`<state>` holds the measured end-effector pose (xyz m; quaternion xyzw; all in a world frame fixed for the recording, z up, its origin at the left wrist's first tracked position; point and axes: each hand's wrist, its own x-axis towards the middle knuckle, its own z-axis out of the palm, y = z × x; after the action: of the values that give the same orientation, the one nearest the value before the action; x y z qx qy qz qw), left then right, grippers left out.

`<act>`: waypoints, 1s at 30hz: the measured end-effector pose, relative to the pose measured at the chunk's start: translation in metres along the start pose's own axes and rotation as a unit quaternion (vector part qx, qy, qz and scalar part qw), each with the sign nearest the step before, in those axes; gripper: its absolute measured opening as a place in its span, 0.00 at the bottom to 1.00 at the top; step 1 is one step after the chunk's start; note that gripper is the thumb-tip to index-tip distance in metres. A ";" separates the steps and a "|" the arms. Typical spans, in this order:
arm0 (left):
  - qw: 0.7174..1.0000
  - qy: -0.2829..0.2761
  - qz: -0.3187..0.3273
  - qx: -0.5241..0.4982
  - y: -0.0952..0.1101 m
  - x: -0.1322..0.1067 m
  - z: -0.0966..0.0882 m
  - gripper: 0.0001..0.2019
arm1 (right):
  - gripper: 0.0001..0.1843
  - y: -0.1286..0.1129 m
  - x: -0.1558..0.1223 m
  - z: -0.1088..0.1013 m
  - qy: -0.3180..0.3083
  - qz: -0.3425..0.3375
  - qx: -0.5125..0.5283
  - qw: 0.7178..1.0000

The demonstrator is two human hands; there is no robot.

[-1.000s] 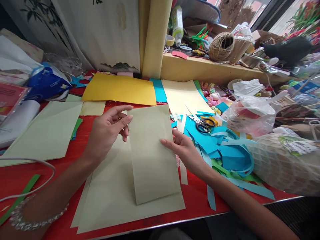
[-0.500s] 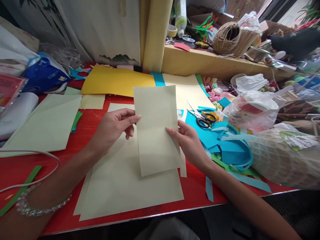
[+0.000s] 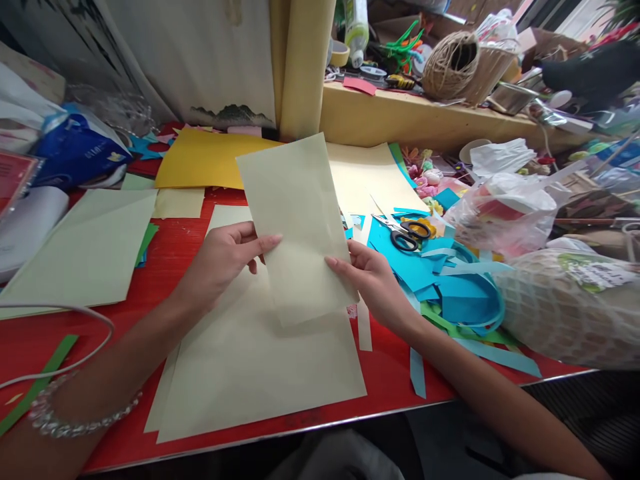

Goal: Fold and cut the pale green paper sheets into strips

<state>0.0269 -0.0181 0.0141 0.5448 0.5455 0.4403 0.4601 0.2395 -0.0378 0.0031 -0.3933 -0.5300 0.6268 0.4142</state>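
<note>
Between my two hands a pale cream sheet of paper [image 3: 295,207] is held up, its top leaning to the left. My left hand [image 3: 235,252] pinches its left edge between thumb and fingers. At the right edge my right hand [image 3: 364,275] grips it, thumb in front and fingers behind. Below it, larger pale sheets [image 3: 260,387] lie stacked on the red table [image 3: 125,420]. A narrow pale strip [image 3: 365,327] lies beside the stack, partly behind my right hand.
Black-handled scissors [image 3: 405,235] rest on blue paper scraps [image 3: 460,293] at the right. Yellow paper [image 3: 200,160] lies at the back, and more pale sheets [image 3: 85,247] at the left. A white cable [image 3: 100,340] crosses the left side. A netted bundle [image 3: 565,307] sits far right.
The held sheet has tilted to the left, its top edge moving up and left. Both hands keep their hold on its sides. The view has shifted slightly.
</note>
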 end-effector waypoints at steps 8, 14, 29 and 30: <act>0.988 -0.018 -0.061 -0.139 0.000 -0.005 0.011 0.13 | 0.17 0.001 0.001 -0.002 -0.007 -0.011 0.007 1.000; 0.978 -0.054 -0.123 -0.160 -0.005 -0.012 0.019 0.12 | 0.14 -0.008 0.004 -0.008 -0.009 -0.051 -0.120 0.991; 0.981 0.034 -0.134 -0.140 -0.015 0.001 0.008 0.15 | 0.19 -0.025 0.021 -0.123 0.202 0.061 -0.756 0.620; 0.980 0.033 -0.136 -0.139 -0.015 0.001 0.007 0.15 | 0.18 -0.024 0.021 -0.120 0.195 0.059 -0.765 0.611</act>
<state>0.0310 -0.0177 -0.0014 0.3815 0.5632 0.4627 0.5685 0.3471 0.0247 0.0106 -0.7108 -0.6991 -0.0754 0.0187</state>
